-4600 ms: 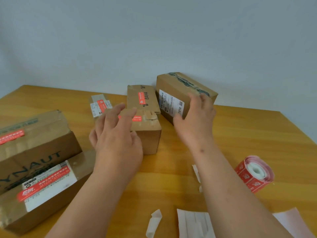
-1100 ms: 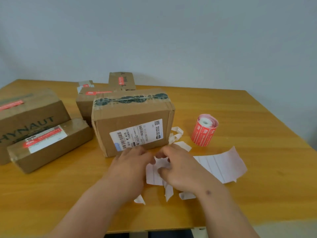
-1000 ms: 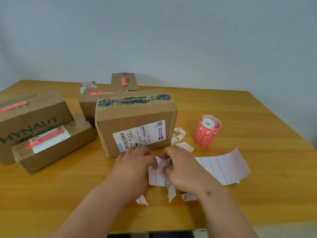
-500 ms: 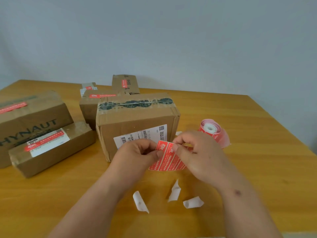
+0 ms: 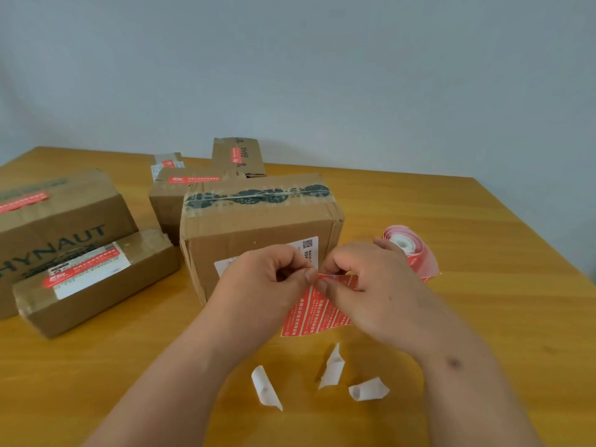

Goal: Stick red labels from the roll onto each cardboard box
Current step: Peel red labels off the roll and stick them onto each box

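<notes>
A strip of red labels (image 5: 311, 312) hangs in front of me above the wooden table (image 5: 477, 317). My left hand (image 5: 269, 282) and my right hand (image 5: 364, 285) both pinch its top edge, fingertips almost touching. Just behind them stands a cardboard box (image 5: 258, 224) with dark-printed tape on top and a white shipping label on its front; I see no red label on it. The red label roll (image 5: 411, 253) lies to the right of that box, partly hidden by my right hand.
Several boxes carrying red labels sit at the left and back: a large printed box (image 5: 58, 221), a long flat box (image 5: 93, 282), a box (image 5: 174, 195) behind, and a far one (image 5: 237, 156). Three curled white backing scraps (image 5: 332, 366) lie near the front edge.
The white backing sheet under my hands a second ago is out of view. My hands have lifted a red label strip, and now pinch its top edge closer together than half a second ago.
</notes>
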Demonstrator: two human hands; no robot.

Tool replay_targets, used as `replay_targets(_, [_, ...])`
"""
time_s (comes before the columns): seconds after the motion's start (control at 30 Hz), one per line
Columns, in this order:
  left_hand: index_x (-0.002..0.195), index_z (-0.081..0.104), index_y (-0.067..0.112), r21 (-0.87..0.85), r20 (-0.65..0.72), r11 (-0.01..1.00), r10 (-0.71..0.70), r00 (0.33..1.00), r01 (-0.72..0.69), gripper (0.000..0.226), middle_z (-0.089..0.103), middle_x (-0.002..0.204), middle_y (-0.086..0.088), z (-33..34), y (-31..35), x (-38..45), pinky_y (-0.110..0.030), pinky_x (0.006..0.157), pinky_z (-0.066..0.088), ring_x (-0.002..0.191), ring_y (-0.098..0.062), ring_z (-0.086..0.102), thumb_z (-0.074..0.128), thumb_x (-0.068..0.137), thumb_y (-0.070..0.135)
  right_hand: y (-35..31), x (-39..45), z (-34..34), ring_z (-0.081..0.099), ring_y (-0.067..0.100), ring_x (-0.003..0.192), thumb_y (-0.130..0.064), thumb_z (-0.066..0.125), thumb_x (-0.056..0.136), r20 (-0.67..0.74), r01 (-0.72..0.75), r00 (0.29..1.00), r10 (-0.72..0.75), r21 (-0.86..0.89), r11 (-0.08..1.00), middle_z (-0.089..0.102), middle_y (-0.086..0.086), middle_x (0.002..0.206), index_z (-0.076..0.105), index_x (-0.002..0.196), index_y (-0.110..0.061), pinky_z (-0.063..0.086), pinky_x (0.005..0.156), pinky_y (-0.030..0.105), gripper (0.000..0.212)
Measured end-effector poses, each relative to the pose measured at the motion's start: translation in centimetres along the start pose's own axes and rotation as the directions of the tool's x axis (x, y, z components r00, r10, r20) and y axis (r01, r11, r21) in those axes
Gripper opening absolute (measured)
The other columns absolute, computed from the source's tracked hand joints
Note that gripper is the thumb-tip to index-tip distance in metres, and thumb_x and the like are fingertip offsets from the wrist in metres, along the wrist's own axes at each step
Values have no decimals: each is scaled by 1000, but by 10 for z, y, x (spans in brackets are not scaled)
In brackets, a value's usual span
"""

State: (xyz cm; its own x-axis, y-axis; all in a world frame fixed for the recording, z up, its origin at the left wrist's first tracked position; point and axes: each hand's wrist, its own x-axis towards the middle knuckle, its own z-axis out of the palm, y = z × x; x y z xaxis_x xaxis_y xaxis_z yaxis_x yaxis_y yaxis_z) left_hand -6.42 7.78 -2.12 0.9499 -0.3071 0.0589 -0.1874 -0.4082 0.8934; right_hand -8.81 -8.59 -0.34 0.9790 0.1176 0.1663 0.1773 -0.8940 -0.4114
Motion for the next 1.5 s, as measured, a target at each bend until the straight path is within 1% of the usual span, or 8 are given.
replay_targets(0.1, [74,69,26,39,21,999,-26,999,25,23,72,74,5,-2,0,2,-39,70,59,71,-13,69,60,92,38,3,1,1,50,-1,77,-37,60,92,3,10,1000,-10,-9,1000,54,-15,72,57,78,-30,17,114,38,16])
replay_targets(0.3, [74,69,27,32,95,999,-41,995,38,25,72,77,3,-2,3,1,-35,72,59,75,-15,69,56,94,37,1,1,-5,52,2,76,-42,59,91,57,23,998,-23,9,1000,55,-14,71,53,70,-31,24,110,33,24])
replay_targets(0.4, [75,69,24,-30,116,998,-49,992,53,26,72,76,3,-1,2,1,-27,69,58,75,-13,69,56,93,37,4,0,-6,52,3,70,-40,60,90,59,47,997,-49,36,998,53,-14,67,52,67,-30,25,108,32,27])
replay_targets(0.5, [73,70,22,-139,143,985,-84,986,104,26,72,74,3,2,0,1,-16,64,50,70,-7,68,58,93,34,6,0,-5,51,2,71,-38,63,89,27,79,996,-81,65,995,51,-15,64,47,61,-32,30,95,28,33])
replay_targets(0.73, [71,69,20,-241,165,959,-108,980,147,26,71,73,-1,5,-2,2,-25,69,49,70,-11,67,59,92,33,11,0,0,50,-1,71,-36,67,86,-33,152,988,-150,70,986,49,-18,60,47,59,-33,34,90,32,33])
replay_targets(1.03, [76,68,12,-230,160,964,-96,982,131,27,71,73,-4,2,-2,1,-25,71,54,70,-13,67,59,92,31,10,-2,3,51,1,72,-38,61,81,-47,176,984,-172,98,980,49,-19,59,54,61,-29,27,77,17,23])
replay_targets(1.17, [74,68,13,-247,165,958,-109,980,148,27,71,74,-5,3,-4,1,-31,73,56,71,-16,68,59,93,30,11,-4,4,52,3,70,-36,62,81,-59,182,983,-176,125,975,51,-17,59,58,62,-27,27,75,17,21])
replay_targets(1.5, [76,68,15,-155,167,982,-85,982,111,27,71,73,-4,0,2,0,-36,73,58,72,-21,70,59,93,34,9,-8,-3,55,3,76,-35,76,77,4,36,999,-38,234,972,61,-10,71,66,68,-22,33,63,12,18])
